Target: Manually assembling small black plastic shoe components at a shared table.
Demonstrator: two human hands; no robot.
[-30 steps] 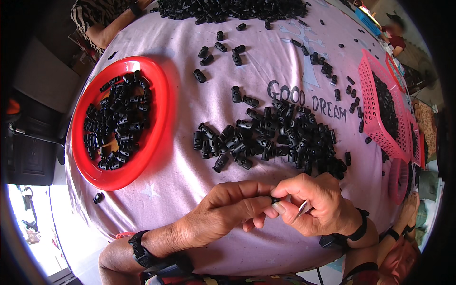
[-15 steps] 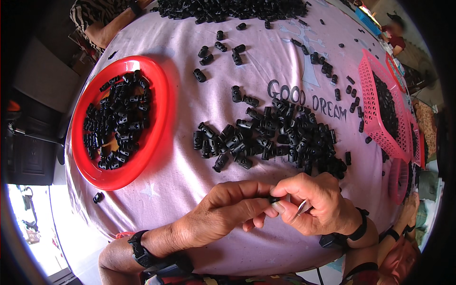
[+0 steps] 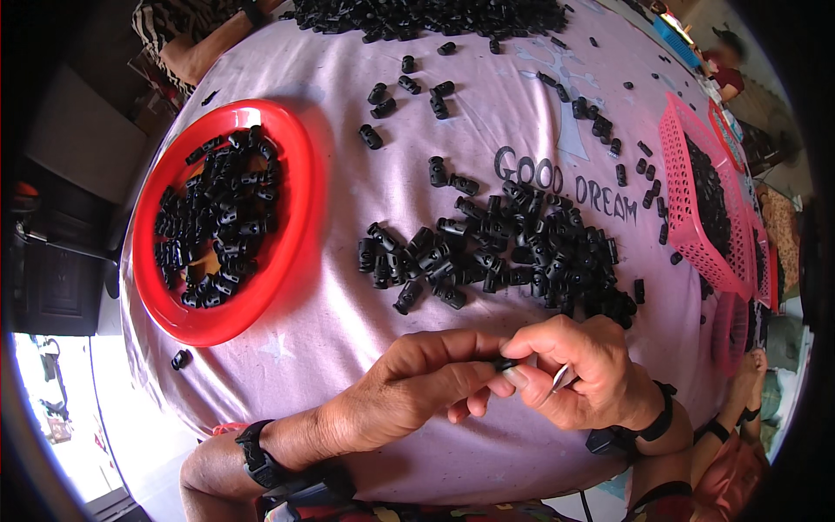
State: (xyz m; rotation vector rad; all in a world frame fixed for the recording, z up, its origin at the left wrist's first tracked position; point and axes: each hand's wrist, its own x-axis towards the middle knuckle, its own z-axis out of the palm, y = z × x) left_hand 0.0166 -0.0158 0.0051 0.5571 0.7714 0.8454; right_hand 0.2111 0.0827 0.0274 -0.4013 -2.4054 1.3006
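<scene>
Both of my hands meet over the near edge of the cloth. My left hand (image 3: 419, 376) is closed, pinching a small black plastic cord lock (image 3: 504, 364) between thumb and forefinger; fingers cover most of it. The thumb and forefinger of my right hand (image 3: 581, 370) touch the other end of that piece. Tucked in the same right hand is a slim silver metal tool (image 3: 563, 378), its exact kind hidden by the fingers. Just beyond my hands lies a loose heap of similar black cord locks (image 3: 531, 248).
A red round tray (image 3: 300, 204) with many black pieces lies at left on the pink cloth (image 3: 348, 287). Pink perforated baskets (image 3: 687, 209) stand at right. A larger black pile (image 3: 426, 16) is at the far edge. Other people's arms (image 3: 204, 54) show far left and lower right.
My hands stay almost in place, still pinching the cord lock. The silver tool has tilted slightly in my right hand. The whole view has shifted a little.
</scene>
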